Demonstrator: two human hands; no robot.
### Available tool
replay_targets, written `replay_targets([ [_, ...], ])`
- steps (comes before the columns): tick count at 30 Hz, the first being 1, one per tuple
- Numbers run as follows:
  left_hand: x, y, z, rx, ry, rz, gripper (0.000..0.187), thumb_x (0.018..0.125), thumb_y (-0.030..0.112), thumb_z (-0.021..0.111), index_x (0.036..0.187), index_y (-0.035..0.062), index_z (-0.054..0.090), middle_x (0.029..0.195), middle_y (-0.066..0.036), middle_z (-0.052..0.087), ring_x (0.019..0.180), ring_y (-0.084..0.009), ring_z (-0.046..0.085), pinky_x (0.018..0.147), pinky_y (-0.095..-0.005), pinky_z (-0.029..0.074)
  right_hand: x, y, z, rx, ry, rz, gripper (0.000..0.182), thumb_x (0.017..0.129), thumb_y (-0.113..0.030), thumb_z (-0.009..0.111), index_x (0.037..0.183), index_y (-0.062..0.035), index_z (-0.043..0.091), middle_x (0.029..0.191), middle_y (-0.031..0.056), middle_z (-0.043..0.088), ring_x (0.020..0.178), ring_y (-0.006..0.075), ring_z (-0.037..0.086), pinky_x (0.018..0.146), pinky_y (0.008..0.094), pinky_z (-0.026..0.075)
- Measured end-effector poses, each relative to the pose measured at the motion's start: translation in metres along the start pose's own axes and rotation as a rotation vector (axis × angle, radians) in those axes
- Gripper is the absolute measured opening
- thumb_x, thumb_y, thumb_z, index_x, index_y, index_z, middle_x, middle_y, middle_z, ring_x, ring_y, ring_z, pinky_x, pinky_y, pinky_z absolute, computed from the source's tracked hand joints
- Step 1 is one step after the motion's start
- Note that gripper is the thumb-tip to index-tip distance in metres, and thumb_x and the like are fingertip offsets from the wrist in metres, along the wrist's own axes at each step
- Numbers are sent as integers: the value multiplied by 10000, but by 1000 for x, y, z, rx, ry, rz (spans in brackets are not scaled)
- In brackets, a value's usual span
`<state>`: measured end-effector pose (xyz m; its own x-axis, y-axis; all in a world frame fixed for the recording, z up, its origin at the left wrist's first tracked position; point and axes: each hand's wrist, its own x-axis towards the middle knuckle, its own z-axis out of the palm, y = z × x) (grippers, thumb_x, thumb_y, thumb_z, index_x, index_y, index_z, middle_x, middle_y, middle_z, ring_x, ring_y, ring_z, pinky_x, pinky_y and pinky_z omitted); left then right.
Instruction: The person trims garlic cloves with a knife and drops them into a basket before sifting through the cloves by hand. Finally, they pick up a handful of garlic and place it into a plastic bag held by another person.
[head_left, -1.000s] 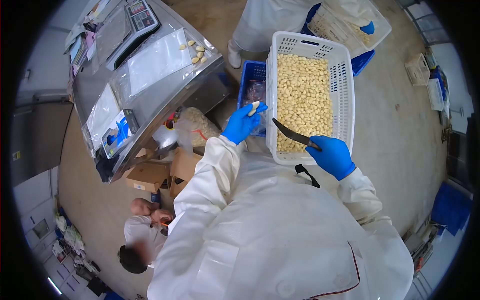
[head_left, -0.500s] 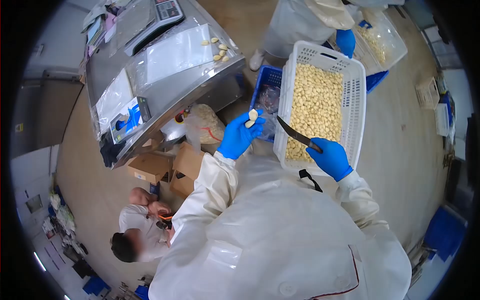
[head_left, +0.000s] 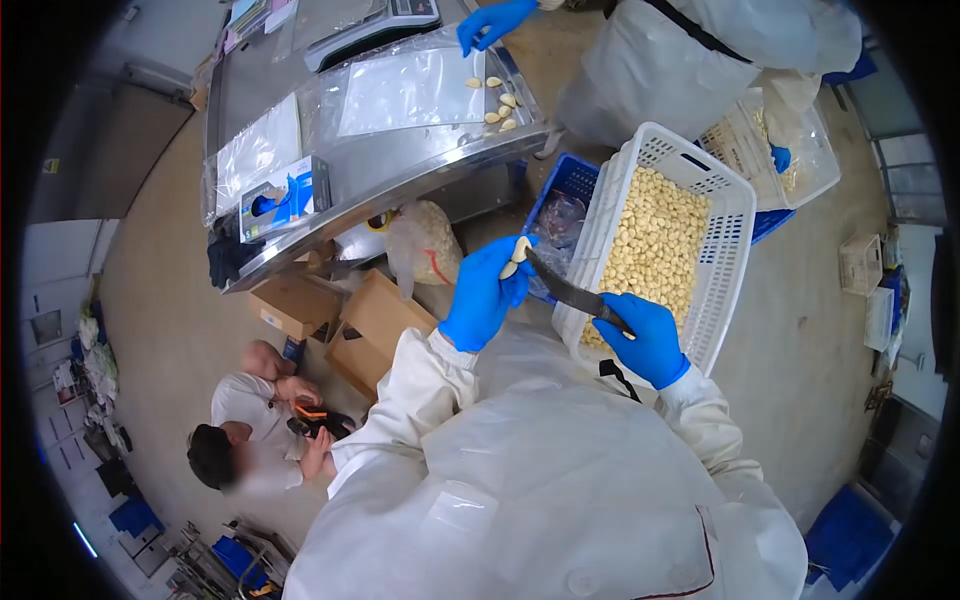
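In blue gloves, my left hand (head_left: 477, 300) pinches a pale peeled garlic clove (head_left: 521, 248) between thumb and fingers, with a second pale piece just below it. My right hand (head_left: 645, 338) grips a knife (head_left: 565, 292) by its handle. The dark curved blade points up and left, its tip right at the clove. Under the knife and my right hand stands a white perforated crate (head_left: 738, 270), holding a broad heap of the same cloves (head_left: 655, 235).
A steel table (head_left: 400, 165) at upper left bears a scale (head_left: 385, 25), a glove box (head_left: 285, 200) and several loose cloves (head_left: 507, 108). A co-worker's gloved hand (head_left: 495, 22) hovers over it. Cardboard boxes (head_left: 375, 335) and a seated person (head_left: 255, 415) are at lower left.
The knife tip has come left to the clove in my left hand. A co-worker's gloved hand has appeared above the table, near the loose cloves. The view has shifted.
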<state>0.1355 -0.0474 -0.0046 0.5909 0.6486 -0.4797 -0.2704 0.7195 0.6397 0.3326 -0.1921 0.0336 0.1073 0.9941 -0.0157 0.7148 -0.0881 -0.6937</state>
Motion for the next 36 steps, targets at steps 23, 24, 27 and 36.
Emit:
replay_targets([
  [23, -43, 1, 53, 271, 55, 32, 265, 961, 223, 530, 1079, 29, 666, 703, -8, 582, 521, -49, 434, 462, -185, 292, -7, -4, -18, -3, 207, 139, 300, 825, -194, 705, 1065, -26, 638, 772, 135, 628, 632, 308, 618, 557, 369, 479],
  [24, -43, 1, 55, 272, 59, 41, 270, 959, 223, 529, 1081, 23, 662, 700, -11, 576, 521, -52, 432, 463, -185, 287, -11, -2, -22, 20, 194, 167, 299, 824, -191, 706, 1065, -28, 638, 771, 134, 628, 631, 306, 617, 556, 368, 478],
  [27, -41, 7, 48, 303, 79, 94, 269, 970, 218, 516, 1107, 43, 667, 722, -6, 601, 522, -41, 436, 455, -185, 299, -19, -4, -33, -43, 143, 118, 300, 811, -173, 716, 1070, -48, 635, 762, 121, 626, 622, 287, 618, 546, 357, 472],
  [36, -40, 3, 52, 342, 147, 103, 290, 985, 217, 485, 1112, 25, 661, 729, 0, 595, 540, -25, 426, 468, -171, 277, -31, -13, -25, -40, -2, 9, 314, 801, -156, 712, 1093, -79, 626, 743, 96, 608, 629, 276, 606, 546, 354, 466],
])
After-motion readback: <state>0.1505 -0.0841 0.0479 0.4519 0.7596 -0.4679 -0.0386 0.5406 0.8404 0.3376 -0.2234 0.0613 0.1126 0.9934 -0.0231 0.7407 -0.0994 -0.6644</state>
